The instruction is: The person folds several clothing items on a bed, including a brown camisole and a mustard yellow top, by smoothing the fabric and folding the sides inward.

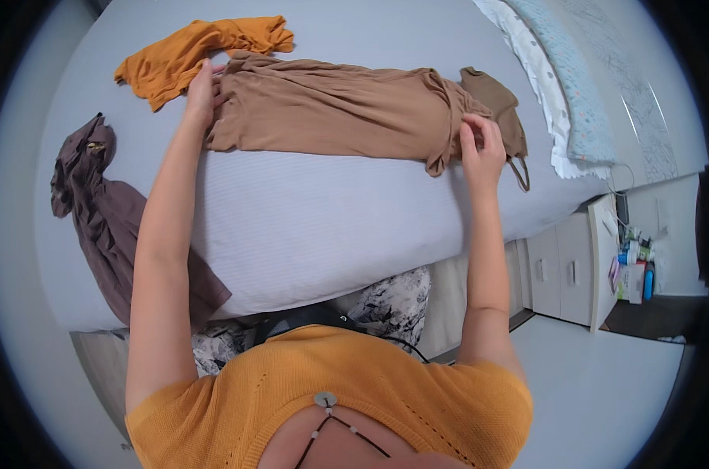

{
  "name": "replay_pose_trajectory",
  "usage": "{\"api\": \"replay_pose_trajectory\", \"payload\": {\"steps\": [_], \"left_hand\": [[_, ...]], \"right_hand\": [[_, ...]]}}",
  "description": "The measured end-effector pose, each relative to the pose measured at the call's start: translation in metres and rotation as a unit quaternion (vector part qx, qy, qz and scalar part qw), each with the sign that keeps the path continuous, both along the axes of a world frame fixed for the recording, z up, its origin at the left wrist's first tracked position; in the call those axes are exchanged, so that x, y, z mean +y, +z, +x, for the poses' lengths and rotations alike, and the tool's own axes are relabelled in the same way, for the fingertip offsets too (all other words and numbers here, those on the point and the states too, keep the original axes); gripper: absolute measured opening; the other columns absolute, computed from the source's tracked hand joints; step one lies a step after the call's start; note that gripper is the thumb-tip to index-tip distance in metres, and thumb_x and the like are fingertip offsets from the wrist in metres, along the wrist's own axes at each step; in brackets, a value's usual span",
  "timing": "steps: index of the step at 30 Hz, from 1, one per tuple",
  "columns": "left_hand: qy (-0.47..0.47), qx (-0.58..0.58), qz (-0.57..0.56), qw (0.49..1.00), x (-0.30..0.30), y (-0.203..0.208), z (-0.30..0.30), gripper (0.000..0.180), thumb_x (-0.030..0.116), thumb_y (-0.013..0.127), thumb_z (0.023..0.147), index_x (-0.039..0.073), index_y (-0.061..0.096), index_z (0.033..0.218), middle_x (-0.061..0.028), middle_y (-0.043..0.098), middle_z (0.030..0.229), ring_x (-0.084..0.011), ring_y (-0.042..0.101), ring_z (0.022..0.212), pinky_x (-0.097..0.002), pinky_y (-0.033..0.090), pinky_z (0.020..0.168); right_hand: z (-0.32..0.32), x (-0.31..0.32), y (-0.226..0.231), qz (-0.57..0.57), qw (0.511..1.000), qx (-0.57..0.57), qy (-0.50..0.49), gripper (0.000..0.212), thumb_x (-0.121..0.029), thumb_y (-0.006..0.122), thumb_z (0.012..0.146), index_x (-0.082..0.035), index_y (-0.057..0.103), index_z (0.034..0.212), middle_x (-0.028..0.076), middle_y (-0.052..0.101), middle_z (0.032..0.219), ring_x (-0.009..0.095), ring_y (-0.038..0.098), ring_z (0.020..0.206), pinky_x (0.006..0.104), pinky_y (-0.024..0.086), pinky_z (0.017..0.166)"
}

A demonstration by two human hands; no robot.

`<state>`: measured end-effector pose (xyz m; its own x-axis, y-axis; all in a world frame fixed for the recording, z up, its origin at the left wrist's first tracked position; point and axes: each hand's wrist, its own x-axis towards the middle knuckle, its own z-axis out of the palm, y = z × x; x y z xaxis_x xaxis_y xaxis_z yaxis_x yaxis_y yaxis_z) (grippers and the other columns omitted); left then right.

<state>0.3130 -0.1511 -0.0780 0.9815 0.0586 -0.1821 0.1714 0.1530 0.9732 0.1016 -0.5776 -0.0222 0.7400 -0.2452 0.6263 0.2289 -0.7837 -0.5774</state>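
- Garment, brown [339,109], upper centre of the frame: it lay lengthwise across the pale bed cover [331,227], between my two hands, and was the piece being handled.
- Left hand [204,92], upper left: I had it at the garment's left end, fingers spread somewhat along the edge and partly hidden by cloth; whether they gripped I cannot tell.
- Right hand [486,147], right of centre: I had it at the garment's bunched right end, thumb and forefinger narrowly spaced at the fabric; whether cloth was pinched between them I cannot tell.
- Olive garment [499,102], just beyond my right hand: it lay partly covered by the brown one, a thin strap [524,176] loose on the bed.
- Orange garment [206,51], upper left: it lay rumpled, near my left hand.
- Dark purple garment [108,203], left edge of the bed: it lay twisted, its upper end bunched.
- Progress, as judged from the layout: the brown garment's length was largely spread; its long creases and gathered right end were left unsmoothed. The orange and purple pieces were not yet neatly arranged.
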Motion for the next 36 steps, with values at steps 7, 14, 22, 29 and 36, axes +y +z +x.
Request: {"api": "replay_pose_trajectory", "payload": {"steps": [7,14,22,29,36], "left_hand": [[0.025,-0.053,0.142,0.988,-0.01,0.012,-0.002,0.05,0.053,0.054,0.089,0.01,0.061,0.113,0.0034,0.058,0.092,-0.007,0.049,0.076,-0.0249,0.043,0.063],[-0.017,-0.118,0.168,0.979,-0.016,0.023,0.002,0.035,0.02,0.073,0.08,0.008,0.059,0.11,-0.0017,0.06,0.088,-0.0099,0.054,0.082,-0.025,0.045,0.074],[-0.05,-0.163,0.102,0.98,-0.009,0.015,0.007,0.033,0.009,0.071,0.079,0.005,0.058,0.11,-0.0004,0.06,0.09,-0.0087,0.055,0.082,-0.0228,0.045,0.074],[-0.023,-0.199,0.136,0.97,-0.028,0.023,0.003,0.021,0.008,0.063,0.085,0.003,0.061,0.105,0.0001,0.062,0.094,-0.0074,0.055,0.084,-0.0214,0.045,0.074],[0.105,-0.177,0.4,0.893,-0.009,-0.007,0.045,0.019,0.019,0.062,0.085,0.006,0.065,0.099,-0.0117,0.068,0.088,-0.0253,0.063,0.083,-0.0351,0.048,0.076]], "right_hand": [[0.012,0.03,0.015,-0.188,0.982,-0.012,-0.029,0.028,-0.02,0.069,0.079,-0.007,0.06,0.103,0.009,0.058,0.102,0.028,0.056,0.094,0.0377,0.046,0.082],[0.082,0.025,0.03,-0.183,0.974,0.123,0.043,0.037,-0.023,0.066,0.08,-0.009,0.058,0.113,0.011,0.059,0.11,0.029,0.056,0.105,0.0393,0.047,0.085],[0.119,0.018,0.023,-0.261,0.936,0.235,-0.02,0.034,-0.026,0.066,0.082,-0.011,0.061,0.112,0.011,0.062,0.103,0.03,0.058,0.1,0.039,0.048,0.084],[0.111,-0.002,0.024,-0.134,0.983,0.115,0.046,0.019,-0.025,0.058,0.088,-0.01,0.066,0.096,0.012,0.065,0.094,0.032,0.061,0.091,0.041,0.048,0.077],[0.133,-0.012,0.018,-0.23,0.935,0.265,-0.054,0.017,-0.025,0.058,0.087,-0.009,0.063,0.092,0.013,0.066,0.09,0.032,0.063,0.087,0.0421,0.05,0.074]]}}
